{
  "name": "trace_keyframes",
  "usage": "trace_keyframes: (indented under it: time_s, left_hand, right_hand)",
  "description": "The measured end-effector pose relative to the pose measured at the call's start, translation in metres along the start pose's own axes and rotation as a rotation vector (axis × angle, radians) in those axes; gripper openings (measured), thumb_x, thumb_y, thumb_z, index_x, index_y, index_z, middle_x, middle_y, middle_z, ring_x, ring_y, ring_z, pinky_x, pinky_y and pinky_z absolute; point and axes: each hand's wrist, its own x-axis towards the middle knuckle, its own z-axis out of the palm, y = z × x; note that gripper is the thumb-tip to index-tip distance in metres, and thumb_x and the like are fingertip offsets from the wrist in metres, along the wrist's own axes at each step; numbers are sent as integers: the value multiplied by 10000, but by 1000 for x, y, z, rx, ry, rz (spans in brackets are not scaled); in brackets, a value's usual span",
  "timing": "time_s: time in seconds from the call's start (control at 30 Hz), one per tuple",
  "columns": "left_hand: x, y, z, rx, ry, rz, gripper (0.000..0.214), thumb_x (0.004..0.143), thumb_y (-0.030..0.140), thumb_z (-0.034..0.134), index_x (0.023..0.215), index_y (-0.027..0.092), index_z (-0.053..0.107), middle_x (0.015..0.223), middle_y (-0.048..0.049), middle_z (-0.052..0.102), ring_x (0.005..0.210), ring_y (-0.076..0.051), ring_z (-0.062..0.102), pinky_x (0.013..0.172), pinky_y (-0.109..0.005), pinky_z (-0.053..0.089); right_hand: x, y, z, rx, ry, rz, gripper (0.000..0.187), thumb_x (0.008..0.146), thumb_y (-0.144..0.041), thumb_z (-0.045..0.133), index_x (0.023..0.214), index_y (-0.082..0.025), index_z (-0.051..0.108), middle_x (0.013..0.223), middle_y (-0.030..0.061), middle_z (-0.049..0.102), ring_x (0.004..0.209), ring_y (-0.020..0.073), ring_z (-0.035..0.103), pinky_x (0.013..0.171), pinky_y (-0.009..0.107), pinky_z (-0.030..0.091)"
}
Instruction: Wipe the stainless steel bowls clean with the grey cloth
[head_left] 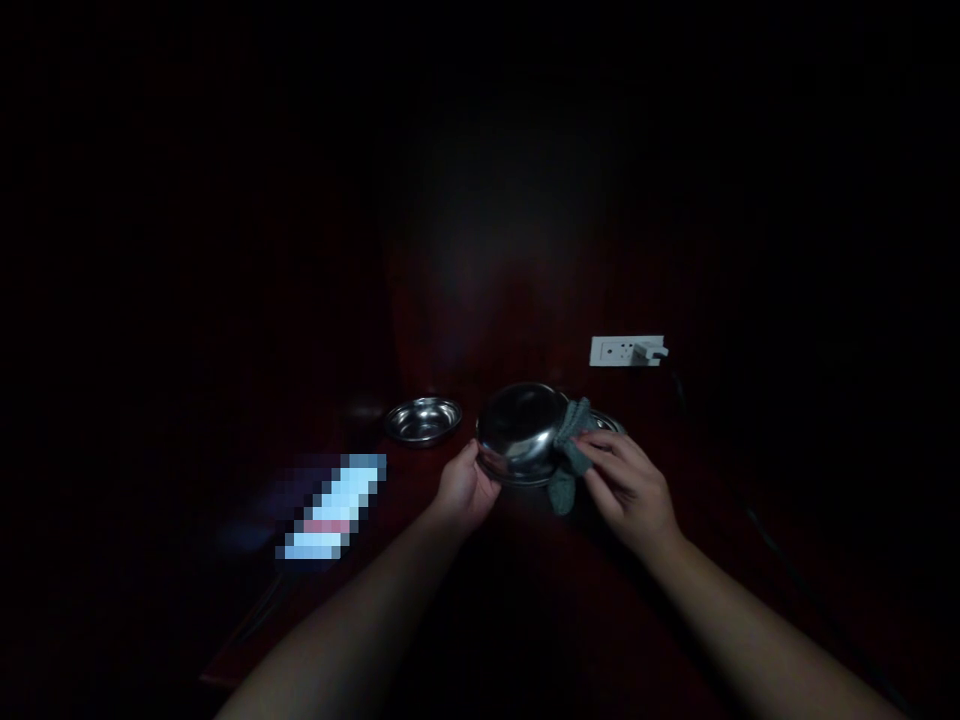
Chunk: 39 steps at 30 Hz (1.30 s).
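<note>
The left grip (pixel 463 492) has hold of a metal bowl (pixel 521 428) at its lower left edge. The thumb lies at the rim, and the other fingers go partly below it, so this grip is only as wide as the edge between them. The bowl is in front of the left grip and to its right, tilted, with its rounded outer side toward the camera.

The right grip (pixel 631 488) has the fingers bent and close together, and it pinches a grey-green cloth (pixel 571 452). The cloth touches the right side of the bowl, between the bowl and these fingers, and one end hangs below the rim.

On the dark red desk (pixel 409 500), a shiny metal dish (pixel 424 420) is beyond the left grip, to the left of the bowl and apart from it. Another shiny piece (pixel 609 421) is partly hidden behind the cloth and the right grip. A bright, pixelated screen (pixel 334 510) lies at left. A white socket plate (pixel 609 351) with a plug (pixel 649 352) is farther back, at right.
</note>
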Motion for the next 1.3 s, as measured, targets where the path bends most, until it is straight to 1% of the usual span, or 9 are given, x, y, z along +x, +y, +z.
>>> trace_keyframes:
  time_s: [0.13,0.23,0.4,0.57,0.7,0.97,1.1,1.2,1.3]
  left_hand:
    - [0,-7,-1,48,34,5,240,934,227,375,1016,143,585,965,-91,684,861,-167,665,804,-341,536]
    - [0,-15,-2,112,42,31,228,918,231,419,1005,129,603,965,-113,694,887,-198,668,863,-371,510]
    - [-8,-28,-2,265,64,40,192,878,262,508,895,120,636,822,-92,702,766,-186,671,820,-349,508]
    - [-12,-27,-1,315,108,54,223,881,287,494,846,121,637,780,-76,698,695,-164,656,778,-333,507]
    - [-13,-25,2,303,127,98,220,870,282,512,825,117,650,769,-68,700,683,-155,653,768,-314,503]
    - [-13,-23,1,282,150,136,221,848,295,550,819,108,665,740,-69,698,660,-158,648,752,-309,504]
    - [-10,-22,-1,272,125,91,236,857,301,536,867,107,670,850,-96,711,748,-174,666,801,-319,502]
    - [-9,-21,-3,266,95,48,256,858,317,534,926,112,671,920,-112,713,818,-193,674,838,-339,499]
    - [-9,-20,-4,280,70,10,280,856,339,534,967,118,667,933,-122,714,839,-214,677,842,-365,501]
  right_hand:
    - [-4,8,7,106,91,349,228,851,-237,531,996,-185,698,1038,101,667,987,213,620,880,391,501]
    - [-6,15,11,158,177,606,306,824,-377,555,963,-154,713,1047,118,688,1016,259,624,905,426,487]
    - [-8,17,16,287,110,856,453,813,-510,534,997,-136,709,959,113,718,908,288,657,832,444,510]
    - [-9,14,19,450,-50,813,466,862,-486,484,1184,-180,626,1158,84,664,1062,263,611,968,449,439]
    - [-9,13,18,432,-147,695,489,852,-434,530,1275,-188,537,1303,90,568,1201,251,522,1059,446,357]
    - [-10,12,11,286,-356,452,793,770,-433,650,1444,-210,296,1476,115,358,1362,258,331,1132,467,243]
    - [-6,9,1,207,-450,341,716,816,-441,599,1443,-236,320,1512,99,294,1409,266,223,1138,496,207]
    - [-1,6,-4,235,-459,332,567,878,-418,514,1405,-246,398,1503,92,312,1392,254,269,1135,485,219]
    - [3,7,-6,321,-375,364,418,925,-387,429,1309,-251,526,1452,80,402,1351,230,352,1130,462,239]
